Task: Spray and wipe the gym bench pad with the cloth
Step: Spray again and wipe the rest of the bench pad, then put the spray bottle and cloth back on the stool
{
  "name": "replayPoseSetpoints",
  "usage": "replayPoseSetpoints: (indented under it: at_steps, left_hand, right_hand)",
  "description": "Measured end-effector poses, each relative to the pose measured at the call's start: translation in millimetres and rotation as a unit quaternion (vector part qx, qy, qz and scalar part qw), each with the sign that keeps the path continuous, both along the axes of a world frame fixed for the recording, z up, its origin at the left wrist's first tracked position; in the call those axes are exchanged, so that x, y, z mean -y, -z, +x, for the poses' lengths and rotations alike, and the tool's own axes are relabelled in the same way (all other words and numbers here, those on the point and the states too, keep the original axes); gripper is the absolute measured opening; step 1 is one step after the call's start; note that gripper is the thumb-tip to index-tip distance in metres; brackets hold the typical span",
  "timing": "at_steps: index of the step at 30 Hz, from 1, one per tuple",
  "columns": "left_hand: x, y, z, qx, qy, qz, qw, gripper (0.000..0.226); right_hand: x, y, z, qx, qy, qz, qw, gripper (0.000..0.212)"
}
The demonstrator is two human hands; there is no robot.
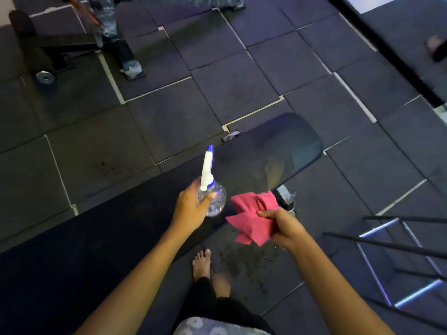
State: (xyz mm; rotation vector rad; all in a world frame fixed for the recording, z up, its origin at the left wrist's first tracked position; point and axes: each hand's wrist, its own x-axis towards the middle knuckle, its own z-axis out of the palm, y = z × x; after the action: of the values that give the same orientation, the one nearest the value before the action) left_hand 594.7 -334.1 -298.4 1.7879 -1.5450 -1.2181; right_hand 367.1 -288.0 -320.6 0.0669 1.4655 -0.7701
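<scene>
Looking down from my head camera, I see my left hand (193, 204) wrapped around a clear spray bottle (212, 197), thumb laid across its round body, fingers hidden behind it. Its white and blue spray head (208, 165) points away from me, over the gym bench pad (278, 146). My right hand (283, 226) has its grip closed on a crumpled pink cloth (251, 221), pinched between thumb and fingers; the loose folds hang out to the left, near the bottle but apart from it. Both hands are held above the near edge of the pad, and I cannot tell whether the bottle touches it. The dark pad runs from lower left up to a rounded end at upper right, with a dull lighter patch (273, 168) on its surface beyond the cloth. My bare feet (203, 264) stand on the dark rubber floor tiles (169, 122) just below the pad. A black metal rack (396, 252) sits at the right edge, and another bench frame (79, 44) lies far off at upper left.
</scene>
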Motion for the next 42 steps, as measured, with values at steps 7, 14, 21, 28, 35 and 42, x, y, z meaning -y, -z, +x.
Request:
replayPoseSetpoints:
  at_steps: [7, 14, 21, 28, 35, 42]
  left_hand:
    - [-56.2, -93.9, -19.4, -0.014, 0.074, -0.006, 0.997, 0.042]
    - [-69.1, -165.6, -47.9, -0.026, 0.135, -0.014, 0.990, 0.043]
    - [-59.2, -202.3, -99.2, -0.055, 0.243, -0.028, 0.968, 0.041]
    - [-73.7, -215.5, -161.9, -0.047, 0.307, -0.042, 0.950, 0.041]
    - [-117.2, -214.2, -257.7, -0.053, 0.362, -0.010, 0.931, 0.038]
    - [-182.6, -216.3, -392.3, -0.077, 0.357, 0.003, 0.931, 0.038]
  right_hand:
    - [-55.5, -109.3, -14.7, 0.065, 0.100, -0.020, 0.993, 0.027]
    - [-106.7, -190.6, -38.2, -0.001, 0.138, -0.096, 0.986, 0.038]
    - [-151.7, -218.4, -73.1, -0.130, 0.157, -0.112, 0.973, 0.047]
    - [-201.9, -226.4, -119.0, -0.008, 0.289, -0.112, 0.951, 0.052]
    - [-259.0, -228.6, -207.7, -0.004, 0.315, -0.123, 0.941, 0.038]
    - [-346.4, -242.3, -321.5, -0.055, 0.326, -0.171, 0.928, 0.034]
